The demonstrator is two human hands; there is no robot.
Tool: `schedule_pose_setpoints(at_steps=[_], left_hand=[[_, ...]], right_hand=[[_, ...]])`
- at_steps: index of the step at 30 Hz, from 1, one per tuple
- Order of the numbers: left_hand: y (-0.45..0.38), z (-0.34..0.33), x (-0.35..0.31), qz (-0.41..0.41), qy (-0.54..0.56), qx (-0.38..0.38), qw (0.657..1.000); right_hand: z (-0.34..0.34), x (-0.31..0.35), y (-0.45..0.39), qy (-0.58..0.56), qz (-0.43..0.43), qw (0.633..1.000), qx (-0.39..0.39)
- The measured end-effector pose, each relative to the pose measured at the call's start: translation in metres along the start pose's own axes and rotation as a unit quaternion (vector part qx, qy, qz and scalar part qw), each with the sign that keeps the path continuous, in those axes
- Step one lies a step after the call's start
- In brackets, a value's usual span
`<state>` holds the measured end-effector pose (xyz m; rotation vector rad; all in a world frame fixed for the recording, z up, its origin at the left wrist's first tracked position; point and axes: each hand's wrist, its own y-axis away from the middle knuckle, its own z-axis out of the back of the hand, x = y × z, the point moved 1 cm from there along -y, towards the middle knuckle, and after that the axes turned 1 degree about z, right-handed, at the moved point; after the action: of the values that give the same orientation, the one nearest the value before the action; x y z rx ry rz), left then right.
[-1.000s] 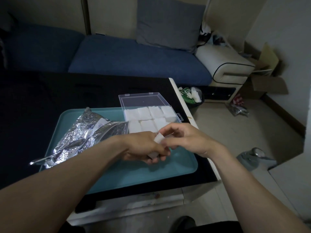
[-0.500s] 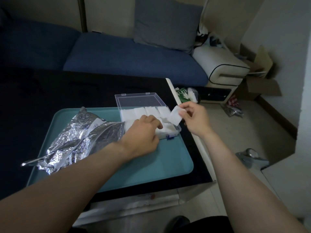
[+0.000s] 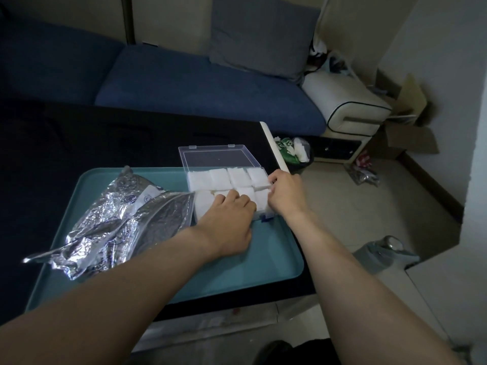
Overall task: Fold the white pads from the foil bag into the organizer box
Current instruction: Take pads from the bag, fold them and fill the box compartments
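Nearest you, your two forearms reach forward over one teal tray (image 3: 263, 262) set on a dark table (image 3: 79, 143). Your left hand (image 3: 226, 225) lies palm down on the near row of the organizer box (image 3: 261, 217), fingers bent onto the white pads (image 3: 218, 177); whether they grip one cannot be told. Your right hand (image 3: 286, 193) is at the box's right edge, fingers curled in at a pad there; the grip itself is hidden. One crumpled foil bag (image 3: 110, 219) lies on the tray's left, touching the box. The box shows two rows: four pads counted in the far row, the near row partly covered. Its clear lid (image 3: 218, 159) lies open behind. Beyond stands one blue sofa (image 3: 184, 83) with one grey cushion (image 3: 261, 40).
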<state>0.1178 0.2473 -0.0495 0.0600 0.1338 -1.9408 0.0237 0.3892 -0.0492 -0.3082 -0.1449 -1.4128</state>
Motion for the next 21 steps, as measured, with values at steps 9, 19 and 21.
schedule_pose_setpoints(at_steps=[9,19,21], left_hand=[[0.010,0.012,0.008,-0.029,0.043,-0.066,0.996],[0.068,0.082,0.073,0.122,0.093,-0.222,0.963],[0.083,0.079,0.096,0.177,0.050,-0.101,0.978]], right_hand=[[-0.010,0.003,-0.001,0.080,-0.028,0.995,0.043],[0.049,0.056,0.031,-0.203,0.093,0.965,-0.133],[0.045,0.083,0.051,-0.237,0.158,0.958,-0.018]])
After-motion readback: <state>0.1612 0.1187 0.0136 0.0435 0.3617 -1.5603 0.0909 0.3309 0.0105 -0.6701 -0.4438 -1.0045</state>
